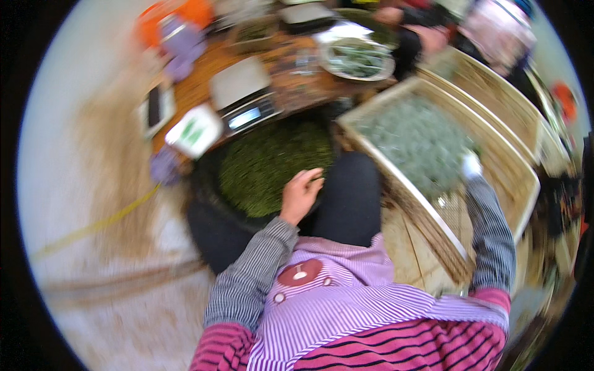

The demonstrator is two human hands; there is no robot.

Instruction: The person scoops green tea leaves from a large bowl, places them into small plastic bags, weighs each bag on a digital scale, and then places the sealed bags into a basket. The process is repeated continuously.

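Note:
My left hand (pixel 302 195) is held over the near right part of a dark round tub (pixel 203 176), its fingers loosely bent and apart, with nothing visible in them. Loose dark green dried leaves (pixel 272 164), much like tea, fill the tub, which sits between my knees. To the right, my right hand (pixel 471 166), in a white covering, reaches into a pale rectangular crate (pixel 427 201). It is at the right edge of a heap of small clear plastic pouches (pixel 414 142). Blur hides its fingers and anything in them.
Beyond the tub, a digital scale (pixel 241 89) with a lit display stands on a wooden table (pixel 204 74). Near it are a white dish with green pieces (pixel 195 131), a phone (pixel 154 108) and a bowl of packets (pixel 357 60). Another person (pixel 495 37) sits at far right behind a second crate (pixel 489 93).

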